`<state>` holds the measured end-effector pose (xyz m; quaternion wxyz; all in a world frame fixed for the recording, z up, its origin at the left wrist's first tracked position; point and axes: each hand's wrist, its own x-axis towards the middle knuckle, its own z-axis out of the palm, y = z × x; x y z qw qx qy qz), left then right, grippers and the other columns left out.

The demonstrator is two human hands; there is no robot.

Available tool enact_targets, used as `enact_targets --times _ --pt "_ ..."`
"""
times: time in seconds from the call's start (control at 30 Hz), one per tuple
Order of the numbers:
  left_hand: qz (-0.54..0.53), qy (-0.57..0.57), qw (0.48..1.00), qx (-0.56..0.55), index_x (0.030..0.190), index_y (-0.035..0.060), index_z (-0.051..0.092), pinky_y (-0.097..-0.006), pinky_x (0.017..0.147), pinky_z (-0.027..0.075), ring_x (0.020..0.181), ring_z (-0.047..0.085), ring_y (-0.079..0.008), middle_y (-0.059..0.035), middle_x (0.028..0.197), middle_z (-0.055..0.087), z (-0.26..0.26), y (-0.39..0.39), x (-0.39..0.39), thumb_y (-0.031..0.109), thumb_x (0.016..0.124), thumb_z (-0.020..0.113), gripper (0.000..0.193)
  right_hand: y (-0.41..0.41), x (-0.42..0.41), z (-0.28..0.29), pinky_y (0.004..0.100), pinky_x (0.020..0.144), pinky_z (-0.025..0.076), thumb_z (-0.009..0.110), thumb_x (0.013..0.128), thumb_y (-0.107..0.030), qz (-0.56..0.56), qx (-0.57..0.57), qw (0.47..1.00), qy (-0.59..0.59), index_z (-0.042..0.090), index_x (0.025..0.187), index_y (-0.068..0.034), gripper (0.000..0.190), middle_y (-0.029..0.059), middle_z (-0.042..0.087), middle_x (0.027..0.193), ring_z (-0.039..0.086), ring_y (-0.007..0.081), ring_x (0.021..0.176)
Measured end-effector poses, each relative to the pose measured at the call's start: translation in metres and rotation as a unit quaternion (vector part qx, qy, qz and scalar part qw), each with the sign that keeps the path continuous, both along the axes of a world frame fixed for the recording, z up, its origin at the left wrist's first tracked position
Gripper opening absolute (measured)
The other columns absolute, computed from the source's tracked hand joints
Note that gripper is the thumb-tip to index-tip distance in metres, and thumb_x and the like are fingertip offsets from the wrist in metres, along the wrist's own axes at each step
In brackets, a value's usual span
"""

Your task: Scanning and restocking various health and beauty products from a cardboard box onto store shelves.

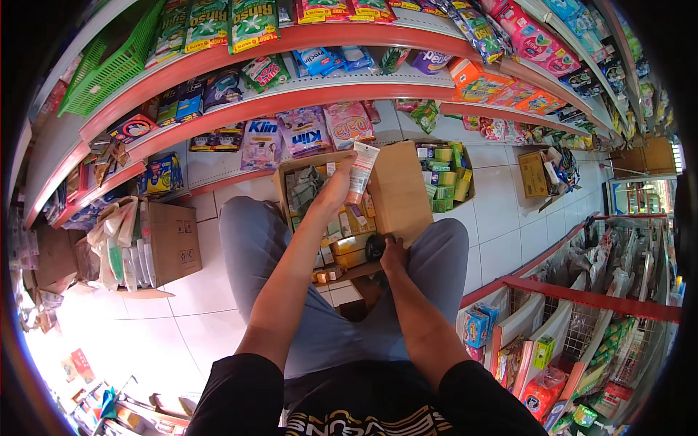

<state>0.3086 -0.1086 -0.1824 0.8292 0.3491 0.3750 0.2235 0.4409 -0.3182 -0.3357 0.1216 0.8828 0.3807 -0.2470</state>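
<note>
My left hand (337, 184) is closed around a white and orange squeeze tube (362, 174), held up over an open cardboard box (403, 188) between my knees. Small cartons (351, 245), many of them yellow or orange, fill much of the box, with a grey crumpled item (308, 188) at its left side. Near the box's lower right corner is my right hand (393, 253), its fingers beside a round black object (375, 246); whether they grip it or the box's edge I cannot tell.
Beyond the raised flap stands a second box (472, 188) of green and yellow cartons. Shelves (272, 98) with detergent packs curve across the front. A carton (174, 240) of bottles is at left, another box (533, 174) farther right. A red-edged rack (578, 297) stands at lower right.
</note>
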Motion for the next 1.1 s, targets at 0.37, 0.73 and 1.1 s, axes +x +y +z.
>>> enact_targets --times 0.37,0.73,1.1 --pt "-0.063 -0.233 0.968 -0.068 0.127 0.0024 0.045 -0.0428 0.084 0.051 0.096 0.062 -0.0279 -0.0147 0.113 0.06 0.031 -0.006 0.002 0.04 0.095 0.031 0.051 0.053 0.001 0.169 0.0293 0.08 0.05 0.064 0.087 -0.013 -0.214 0.45 0.721 0.482 0.05 0.123 -0.006 0.04 0.0064 0.063 0.107 0.062 0.0165 0.091" --pt "-0.131 -0.116 0.908 0.38 0.144 0.0089 0.032 -0.0386 0.107 0.032 0.133 0.037 -0.0218 -0.0078 0.148 0.032 0.195 -0.046 -0.003 0.032 0.093 0.055 0.061 0.088 0.014 0.321 0.0251 0.075 0.049 0.069 0.08 -0.003 -0.059 0.6 0.668 0.436 0.045 0.121 0.0 0.047 0.0115 0.061 0.105 0.061 0.0136 0.088" --pt "0.24 0.205 0.322 0.892 0.089 0.0017 0.062 -0.0433 0.078 0.045 0.089 0.057 -0.0331 -0.0124 0.09 0.06 0.493 0.17 0.068 0.009 0.078 0.063 0.014 0.291 0.159 0.626 0.0388 0.083 0.046 0.067 0.082 -0.02 0.195 0.799 0.556 0.121 0.059 0.108 0.0 0.034 0.0164 0.064 0.102 0.061 0.0298 0.097"
